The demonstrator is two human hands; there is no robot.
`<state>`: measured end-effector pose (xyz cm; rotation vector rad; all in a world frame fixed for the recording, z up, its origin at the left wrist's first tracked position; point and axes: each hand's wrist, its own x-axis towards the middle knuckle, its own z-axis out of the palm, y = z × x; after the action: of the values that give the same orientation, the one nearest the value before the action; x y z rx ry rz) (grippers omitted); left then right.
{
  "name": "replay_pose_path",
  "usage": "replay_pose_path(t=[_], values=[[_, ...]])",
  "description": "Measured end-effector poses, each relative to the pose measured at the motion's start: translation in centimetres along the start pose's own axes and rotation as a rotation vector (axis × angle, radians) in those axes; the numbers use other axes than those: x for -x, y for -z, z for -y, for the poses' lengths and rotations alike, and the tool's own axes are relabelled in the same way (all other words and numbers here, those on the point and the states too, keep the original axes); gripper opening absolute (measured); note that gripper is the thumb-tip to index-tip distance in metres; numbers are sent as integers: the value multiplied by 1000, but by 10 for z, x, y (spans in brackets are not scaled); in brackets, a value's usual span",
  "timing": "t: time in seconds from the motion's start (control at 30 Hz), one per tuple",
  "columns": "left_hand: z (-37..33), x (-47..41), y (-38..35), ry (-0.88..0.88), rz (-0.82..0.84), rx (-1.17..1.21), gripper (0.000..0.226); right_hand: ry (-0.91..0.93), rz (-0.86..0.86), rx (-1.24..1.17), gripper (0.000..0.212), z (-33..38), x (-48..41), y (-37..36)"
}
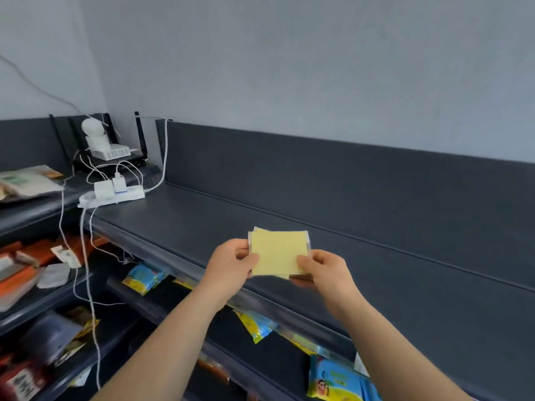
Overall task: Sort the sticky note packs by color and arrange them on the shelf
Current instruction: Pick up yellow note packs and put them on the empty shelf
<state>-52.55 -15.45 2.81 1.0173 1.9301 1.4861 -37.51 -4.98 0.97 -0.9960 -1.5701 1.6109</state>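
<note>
Yellow sticky note packs [278,253] are being held up over the front part of the dark top shelf [289,215]. It looks like more than one, stacked a bit crooked in clear wrap. The left hand [231,266] is pinching the left edge and the right hand [328,273] is pinching the lower right corner, so the fingers [251,259] on both sides are clamping the stack, thumbs on top. A white power strip [113,195] is lying at the shelf's far left end, and blue-yellow packets [143,277] are sitting on the shelf below.
</note>
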Motion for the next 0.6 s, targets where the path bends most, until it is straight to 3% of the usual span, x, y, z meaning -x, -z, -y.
replay_pose_path(t=[0.6], values=[[61,-177,114,20,-142,-173,15,-21,89,247,19,1,-182,-157]])
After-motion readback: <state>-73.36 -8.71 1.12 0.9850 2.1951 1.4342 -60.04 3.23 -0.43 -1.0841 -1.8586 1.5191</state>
